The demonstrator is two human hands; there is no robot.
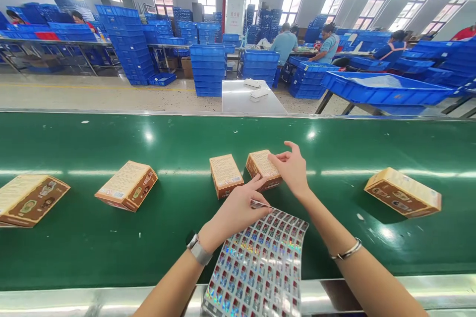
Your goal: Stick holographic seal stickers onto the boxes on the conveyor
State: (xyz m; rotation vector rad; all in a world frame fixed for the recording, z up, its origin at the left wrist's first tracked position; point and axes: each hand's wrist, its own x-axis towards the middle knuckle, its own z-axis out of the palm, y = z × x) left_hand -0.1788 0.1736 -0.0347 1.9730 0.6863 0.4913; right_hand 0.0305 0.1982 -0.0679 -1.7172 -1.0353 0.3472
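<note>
My left hand [241, 208] pinches the top edge of a sheet of shiny holographic stickers [260, 262], which hangs down over the near edge of the green belt. Its fingers reach close to a small brown and cream box [264, 163]. My right hand [292, 168] rests on that same box, thumb and fingertips at its top right side, one finger raised. Whether a sticker is between those fingertips cannot be made out. Just left of it stands a second similar box [225, 171], near my left fingers.
More such boxes lie on the green conveyor belt [178, 237]: one box [128, 183] at left, another box [33, 198] at the far left, one tilted box [401, 193] at right. Beyond the belt are a white table [253, 101], stacked blue crates [208, 72] and seated people.
</note>
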